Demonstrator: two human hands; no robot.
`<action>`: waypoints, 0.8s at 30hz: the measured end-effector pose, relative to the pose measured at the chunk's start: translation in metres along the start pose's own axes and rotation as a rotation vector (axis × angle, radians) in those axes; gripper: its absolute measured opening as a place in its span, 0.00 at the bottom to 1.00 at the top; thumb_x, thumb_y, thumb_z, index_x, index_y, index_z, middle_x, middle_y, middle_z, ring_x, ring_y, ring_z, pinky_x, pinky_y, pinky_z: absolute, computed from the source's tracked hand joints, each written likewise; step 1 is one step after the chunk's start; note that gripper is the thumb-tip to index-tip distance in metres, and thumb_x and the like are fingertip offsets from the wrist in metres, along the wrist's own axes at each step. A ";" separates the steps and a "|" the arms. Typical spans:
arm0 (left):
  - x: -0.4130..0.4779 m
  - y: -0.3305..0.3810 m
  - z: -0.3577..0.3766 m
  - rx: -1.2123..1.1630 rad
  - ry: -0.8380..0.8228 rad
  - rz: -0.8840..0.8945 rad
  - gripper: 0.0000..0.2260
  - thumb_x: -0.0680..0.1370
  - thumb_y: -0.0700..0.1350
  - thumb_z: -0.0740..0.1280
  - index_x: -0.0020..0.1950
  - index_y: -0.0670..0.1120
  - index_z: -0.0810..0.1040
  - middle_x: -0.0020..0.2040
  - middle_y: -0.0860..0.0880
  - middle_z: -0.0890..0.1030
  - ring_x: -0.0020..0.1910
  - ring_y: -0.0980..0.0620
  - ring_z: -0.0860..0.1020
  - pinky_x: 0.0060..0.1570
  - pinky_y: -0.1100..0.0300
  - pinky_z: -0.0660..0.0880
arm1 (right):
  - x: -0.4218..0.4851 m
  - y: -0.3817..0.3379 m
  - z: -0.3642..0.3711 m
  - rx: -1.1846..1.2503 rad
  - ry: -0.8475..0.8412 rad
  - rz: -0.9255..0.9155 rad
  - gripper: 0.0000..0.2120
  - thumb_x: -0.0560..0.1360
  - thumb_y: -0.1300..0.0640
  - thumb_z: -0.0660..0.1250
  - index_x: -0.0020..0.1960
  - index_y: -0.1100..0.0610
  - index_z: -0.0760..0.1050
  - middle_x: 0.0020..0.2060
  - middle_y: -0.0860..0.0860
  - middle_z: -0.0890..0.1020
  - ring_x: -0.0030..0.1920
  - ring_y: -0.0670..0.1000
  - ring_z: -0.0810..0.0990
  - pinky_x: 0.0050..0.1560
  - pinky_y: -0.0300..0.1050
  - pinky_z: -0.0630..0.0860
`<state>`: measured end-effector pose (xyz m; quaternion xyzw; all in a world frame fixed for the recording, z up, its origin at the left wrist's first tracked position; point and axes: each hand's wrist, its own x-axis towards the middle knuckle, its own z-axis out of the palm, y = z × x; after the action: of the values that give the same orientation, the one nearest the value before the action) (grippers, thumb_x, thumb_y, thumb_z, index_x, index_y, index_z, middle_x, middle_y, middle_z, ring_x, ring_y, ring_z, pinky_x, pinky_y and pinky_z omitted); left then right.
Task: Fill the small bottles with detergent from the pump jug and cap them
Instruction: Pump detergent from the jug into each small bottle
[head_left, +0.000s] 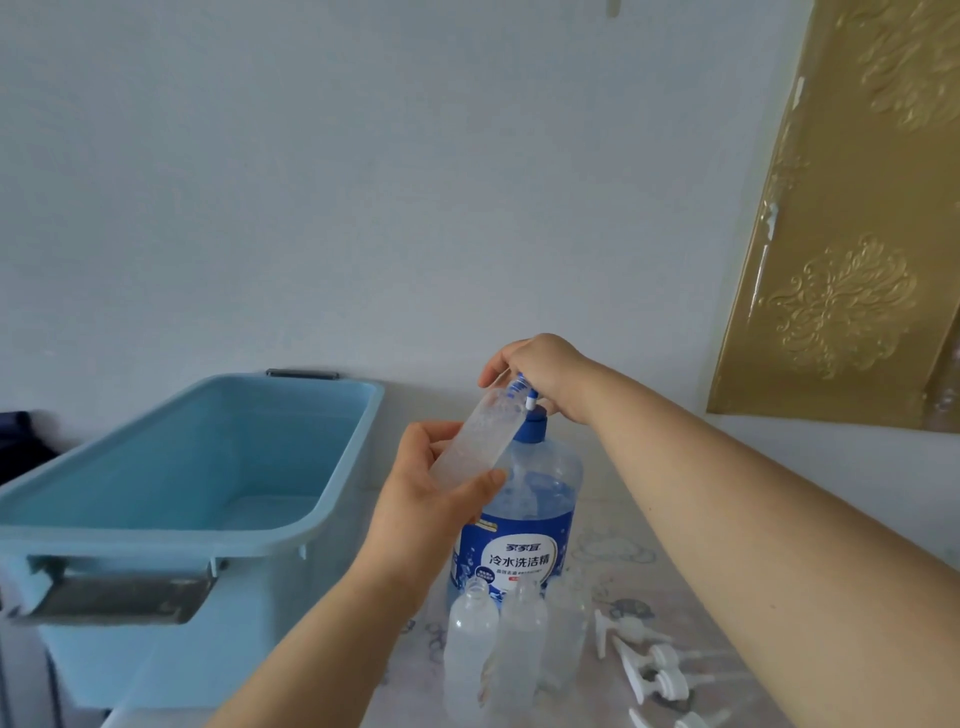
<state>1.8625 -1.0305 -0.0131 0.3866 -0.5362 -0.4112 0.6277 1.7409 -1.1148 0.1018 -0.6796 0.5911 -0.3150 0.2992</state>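
The left hand (431, 499), at centre frame, grips a frosted small bottle (483, 436) tilted up to the right, its mouth at the nozzle. Just above, the right hand (540, 371) curls its fingers over the blue pump head (522, 389) of the detergent jug (524, 519). Three uncapped bottles (470, 639) stand below the jug, white spray caps (654, 670) lie at lower right, and a blue tub (156, 467) sits at left.

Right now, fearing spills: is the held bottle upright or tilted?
Tilted: the small bottle in the left hand leans toward the pump.
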 end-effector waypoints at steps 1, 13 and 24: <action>-0.001 -0.001 0.000 -0.003 -0.001 -0.004 0.19 0.67 0.45 0.76 0.54 0.52 0.73 0.44 0.54 0.82 0.43 0.47 0.83 0.47 0.43 0.81 | 0.000 0.000 0.000 -0.014 0.003 0.001 0.17 0.72 0.67 0.54 0.40 0.56 0.80 0.34 0.53 0.75 0.33 0.52 0.71 0.35 0.41 0.70; -0.008 -0.011 -0.003 -0.020 0.003 -0.066 0.16 0.71 0.40 0.75 0.53 0.53 0.73 0.48 0.49 0.82 0.46 0.42 0.83 0.49 0.39 0.79 | -0.002 0.004 0.010 -0.123 -0.049 -0.004 0.15 0.74 0.67 0.58 0.51 0.58 0.82 0.61 0.59 0.77 0.49 0.56 0.72 0.47 0.45 0.70; -0.005 -0.006 -0.001 -0.063 -0.030 -0.012 0.17 0.72 0.38 0.73 0.56 0.50 0.72 0.49 0.47 0.81 0.40 0.50 0.83 0.37 0.56 0.80 | 0.004 0.005 0.002 -0.007 -0.038 -0.060 0.17 0.71 0.69 0.54 0.38 0.55 0.78 0.55 0.63 0.81 0.42 0.55 0.73 0.27 0.34 0.69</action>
<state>1.8624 -1.0276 -0.0203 0.3636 -0.5300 -0.4376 0.6288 1.7399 -1.1192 0.0973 -0.7038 0.5659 -0.3088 0.2985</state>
